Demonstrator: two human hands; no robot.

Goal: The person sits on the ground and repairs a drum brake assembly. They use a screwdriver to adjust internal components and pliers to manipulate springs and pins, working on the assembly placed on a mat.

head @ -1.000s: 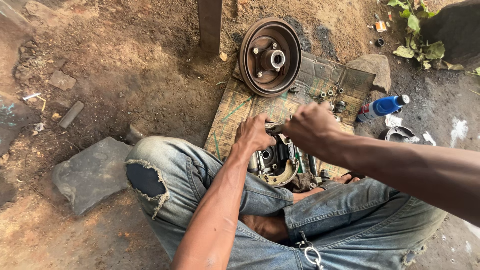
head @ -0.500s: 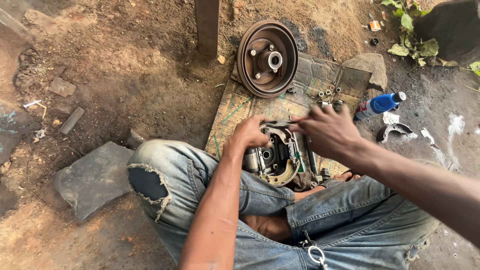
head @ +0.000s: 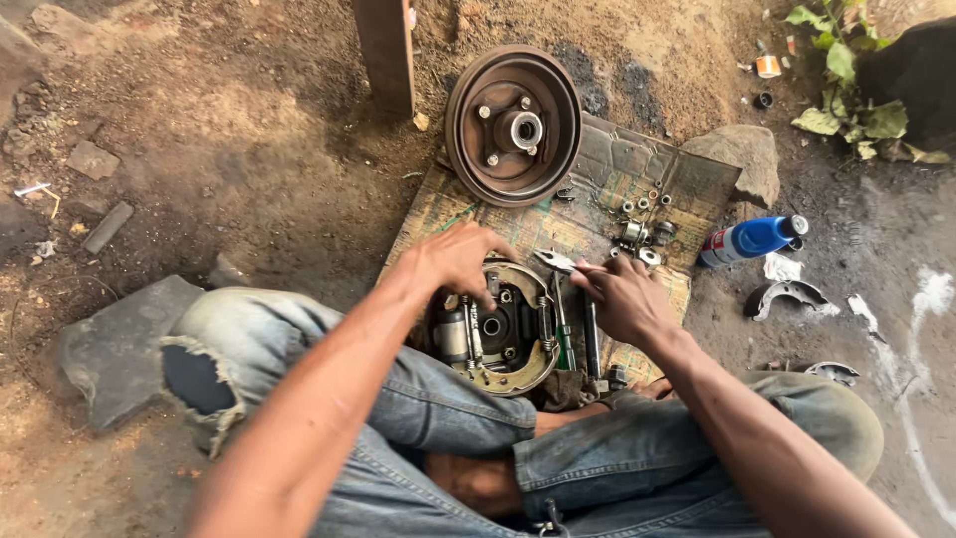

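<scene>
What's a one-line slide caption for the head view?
Seated on dirt, left hand steadies a round metal brake assembly while right hand grips silver pliers; rusty brake drum lies beyond.

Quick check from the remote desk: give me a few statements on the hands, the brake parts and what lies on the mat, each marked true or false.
1. The left hand rests on the brake shoe assembly. True.
2. The right hand holds pliers. True.
3. The brake drum sits in the person's lap. False: it lies on the ground at the far edge of the cardboard mat.
4. The blue bottle stands upright. False: it lies on its side, right of the mat.
5. Small nuts and fittings lie on the mat. True.
</scene>
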